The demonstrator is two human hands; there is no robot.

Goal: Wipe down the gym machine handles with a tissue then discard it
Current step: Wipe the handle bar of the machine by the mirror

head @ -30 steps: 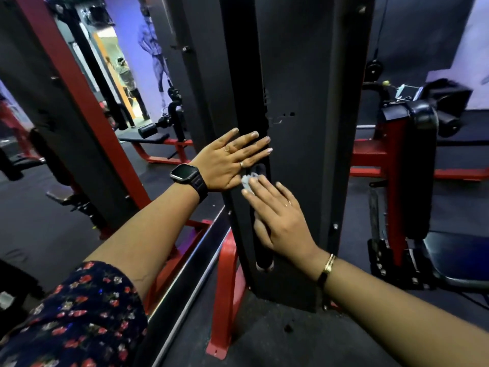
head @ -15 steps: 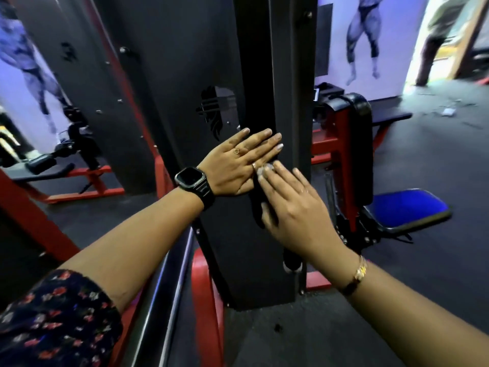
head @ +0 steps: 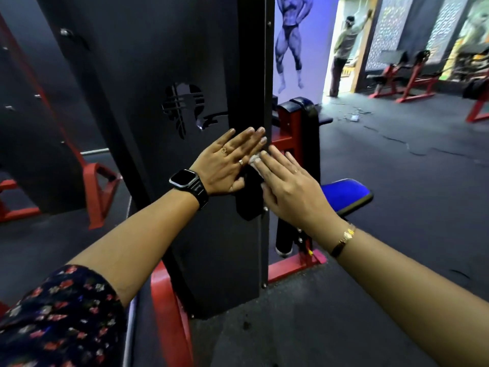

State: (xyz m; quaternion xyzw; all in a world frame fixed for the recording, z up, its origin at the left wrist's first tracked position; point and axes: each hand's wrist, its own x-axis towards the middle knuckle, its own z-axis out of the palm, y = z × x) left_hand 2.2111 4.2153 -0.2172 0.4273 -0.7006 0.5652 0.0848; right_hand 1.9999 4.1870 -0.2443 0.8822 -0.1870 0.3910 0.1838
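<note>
Only viewpoint shifts; hands hold position. Left hand point(head: 227, 162) flat on panel point(head: 158, 75), grasping nothing. Right hand point(head: 288, 186) flat, fingers straight, pressing tissue point(head: 254, 162) on handle point(head: 250, 200) top. Wipe judged unfinished.

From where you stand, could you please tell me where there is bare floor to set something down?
Bare floor lies in front of the black panel, right of the red frame leg, and beyond the blue seat. Crowded: the panel's edge, where the left hand and right hand press, tissue under the right.

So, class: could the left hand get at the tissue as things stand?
Probably yes: the tissue peeks out under the right hand's fingertips, right beside the left hand, with nothing between them.
</note>
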